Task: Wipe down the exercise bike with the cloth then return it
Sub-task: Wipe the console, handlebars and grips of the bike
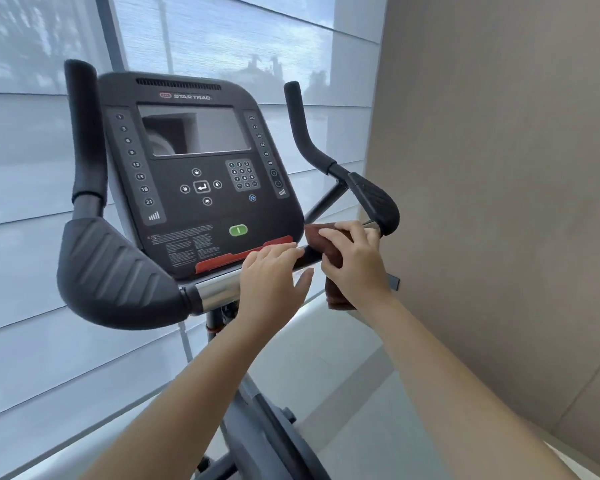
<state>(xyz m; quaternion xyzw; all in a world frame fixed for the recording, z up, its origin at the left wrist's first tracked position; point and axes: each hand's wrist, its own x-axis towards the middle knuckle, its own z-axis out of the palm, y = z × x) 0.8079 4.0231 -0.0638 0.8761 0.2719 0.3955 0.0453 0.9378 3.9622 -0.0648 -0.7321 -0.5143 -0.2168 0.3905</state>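
At centre right, the right hand grips the brown cloth, wrapped round the bar of the bike. Just left, the left hand rests on the bar, fingers relaxed, holding nothing. Pale blinds fill the left, a beige wall the right, with a light floor below.

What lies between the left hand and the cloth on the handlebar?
Head view: only a short bare stretch of dark handlebar separates the left hand from the cloth the right hand holds.
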